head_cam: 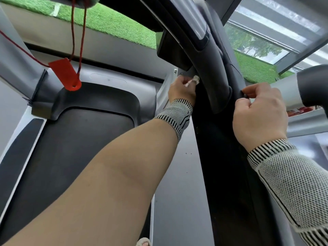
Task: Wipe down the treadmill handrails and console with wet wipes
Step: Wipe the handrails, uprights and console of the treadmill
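1. Landmark: the black treadmill handrail [217, 71], a thick curved bar running down from the top of the view to its blunt end between the two hands.
2. Left hand [181, 89]: reaches up just left of the handrail's lower part; its fingers are curled and pinch a small crumpled wet wipe [194, 79], which is pressed where the handrail meets the grey upright [165, 89].
3. Right hand [259, 114]: just right of the handrail's end; fingers curled, with the fingertips gripping the edge of the dark panel [230, 157] that runs down below the handrail.
4. Both wrists wear mesh wrist sleeves with black-and-white striped cuffs, the left one [175, 114] short, the right one [292, 183] covering the forearm.
5. Left of the handrail, well apart from it, a red safety key tag [66, 75] hangs on a red cord [78, 32] above the grey motor cover [99, 96] and the black running belt [79, 148].
6. Behind the handrail lies green artificial turf [115, 22]; right of it, a window [257, 43] shows trees.
7. A second grey and black bar [301, 89] crosses just right of the right hand.
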{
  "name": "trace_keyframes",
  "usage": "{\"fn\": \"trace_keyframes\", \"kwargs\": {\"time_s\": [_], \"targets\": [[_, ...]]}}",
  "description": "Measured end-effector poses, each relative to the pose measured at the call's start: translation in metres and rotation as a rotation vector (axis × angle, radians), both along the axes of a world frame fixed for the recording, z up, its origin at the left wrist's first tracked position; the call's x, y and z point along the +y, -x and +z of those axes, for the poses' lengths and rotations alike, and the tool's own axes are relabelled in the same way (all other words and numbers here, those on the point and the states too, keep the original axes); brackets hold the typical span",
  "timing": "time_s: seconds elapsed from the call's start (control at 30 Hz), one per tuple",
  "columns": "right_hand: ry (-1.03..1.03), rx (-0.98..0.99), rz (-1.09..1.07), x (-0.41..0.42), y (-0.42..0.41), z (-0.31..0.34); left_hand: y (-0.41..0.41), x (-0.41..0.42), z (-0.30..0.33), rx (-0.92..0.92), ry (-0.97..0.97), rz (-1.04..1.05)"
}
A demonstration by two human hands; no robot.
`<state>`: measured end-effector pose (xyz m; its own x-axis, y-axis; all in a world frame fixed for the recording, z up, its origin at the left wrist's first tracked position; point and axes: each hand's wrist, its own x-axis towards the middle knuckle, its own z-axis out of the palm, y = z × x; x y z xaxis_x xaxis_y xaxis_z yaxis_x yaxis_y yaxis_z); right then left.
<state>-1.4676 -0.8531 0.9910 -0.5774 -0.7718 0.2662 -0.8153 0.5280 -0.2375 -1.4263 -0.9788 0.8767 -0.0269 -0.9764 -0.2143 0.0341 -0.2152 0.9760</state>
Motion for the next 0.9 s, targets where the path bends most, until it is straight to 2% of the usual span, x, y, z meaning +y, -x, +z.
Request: {"fn": "trace_keyframes", "kwargs": {"time_s": [0.13,0.23,0.3,0.43,0.57,0.77,0.83,0.9], "targets": [[-0.002,-0.013,-0.004,0.001,0.000,0.000,-0.004,0.040,-0.014,0.079,-0.117,-0.041],[0.004,-0.018,-0.001,0.001,-0.001,0.001,-0.013,0.058,-0.020,0.083,-0.056,-0.110],[0.004,-0.020,0.001,0.001,-0.001,0.001,-0.014,0.045,-0.010,0.095,-0.045,-0.053],[0.016,-0.034,-0.001,0.000,0.001,-0.001,-0.010,0.030,0.015,0.006,0.039,-0.094],[0.025,-0.055,-0.009,0.002,0.000,-0.001,-0.022,0.064,-0.005,-0.059,-0.086,-0.163],[0.018,-0.071,-0.007,0.002,0.000,0.002,-0.016,0.046,0.011,0.112,-0.214,0.014],[0.025,-0.069,-0.004,0.002,0.000,0.003,-0.008,0.047,0.010,0.075,-0.185,-0.033],[0.016,-0.075,-0.006,0.002,0.000,0.003,-0.012,0.056,-0.006,-0.051,-0.166,-0.136]]}}
